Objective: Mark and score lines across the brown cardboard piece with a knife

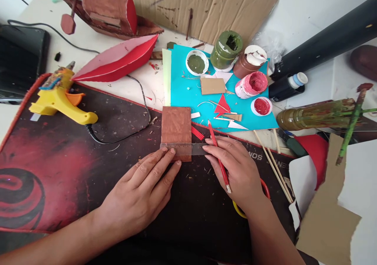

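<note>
A brown-painted rectangular piece of cardboard (176, 125) lies on the dark mat, its lower part crossed by a clear ruler (196, 149). My left hand (144, 186) lies with fingers stretched out, fingertips pressing on the ruler and the cardboard's lower left. My right hand (235, 164) is closed around a red pencil (221, 164), whose tip points up and away. Thumb and fingertips of that hand also touch the ruler's right end. Under the right wrist, a red and yellow looped thing (239, 209) is mostly hidden.
A yellow glue gun (63, 103) with a cord lies left. Behind stand a red paper boat hull (118, 62) and a brown model boat (106, 13). Paint jars, including a green one (225, 50), sit on blue paper (182, 88) with scraps. Wooden sticks (275, 170) lie right.
</note>
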A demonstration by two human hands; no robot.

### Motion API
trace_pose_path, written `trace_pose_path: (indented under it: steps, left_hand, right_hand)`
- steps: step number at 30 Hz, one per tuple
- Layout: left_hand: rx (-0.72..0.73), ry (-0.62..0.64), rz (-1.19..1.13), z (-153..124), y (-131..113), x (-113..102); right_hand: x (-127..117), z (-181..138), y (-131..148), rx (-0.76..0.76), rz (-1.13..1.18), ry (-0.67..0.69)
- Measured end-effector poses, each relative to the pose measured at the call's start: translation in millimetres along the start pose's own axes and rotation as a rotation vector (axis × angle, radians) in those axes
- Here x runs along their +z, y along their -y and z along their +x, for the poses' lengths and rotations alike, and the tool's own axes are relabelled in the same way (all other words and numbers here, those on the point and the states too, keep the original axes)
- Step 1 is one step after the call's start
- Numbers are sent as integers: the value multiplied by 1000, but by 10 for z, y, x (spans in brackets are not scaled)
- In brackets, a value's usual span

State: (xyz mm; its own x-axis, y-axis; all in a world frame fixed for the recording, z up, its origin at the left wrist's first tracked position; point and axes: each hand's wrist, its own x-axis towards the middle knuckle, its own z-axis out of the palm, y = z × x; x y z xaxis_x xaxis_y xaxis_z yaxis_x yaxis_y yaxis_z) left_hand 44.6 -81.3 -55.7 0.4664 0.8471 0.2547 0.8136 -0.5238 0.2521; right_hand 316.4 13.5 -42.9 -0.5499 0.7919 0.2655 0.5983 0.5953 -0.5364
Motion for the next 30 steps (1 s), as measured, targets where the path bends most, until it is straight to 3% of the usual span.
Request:
trace_pose_path:
  steps: [30]
  left_hand:
    - [-4, 5, -6, 22, 6, -8]
  right_hand:
    - [9, 19, -13, -9, -19, -11]
